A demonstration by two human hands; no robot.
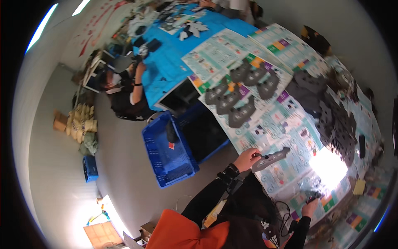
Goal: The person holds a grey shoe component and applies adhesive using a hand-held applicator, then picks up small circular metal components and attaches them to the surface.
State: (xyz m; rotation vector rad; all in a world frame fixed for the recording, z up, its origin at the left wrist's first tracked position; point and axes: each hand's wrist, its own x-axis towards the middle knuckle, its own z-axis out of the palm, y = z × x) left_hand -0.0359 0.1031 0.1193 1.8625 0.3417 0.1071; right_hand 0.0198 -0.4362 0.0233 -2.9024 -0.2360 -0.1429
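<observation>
My left hand [247, 159] pinches the end of a flat dark grey moulded part [272, 159] with cut-outs, held over the near edge of the table. Toward the lower right, my right hand [310, 207] is closed round a small black object [314, 196] whose kind I cannot make out. Beside that hand lies crumpled clear plastic [311, 183]. Several similar grey parts [242, 112] are spread on the printed sheet ahead of my left hand. Farther right, a heap of dark grey parts [331, 118] covers the sheet.
A blue plastic crate [170, 176] stands left of the table, with a dark item inside; another blue crate [219, 150] adjoins it. Strong glare [327, 168] whitens the tabletop near my right hand. A black cable [286, 207] hangs at the near edge. Another person [128, 97] works at the blue-covered table [166, 81].
</observation>
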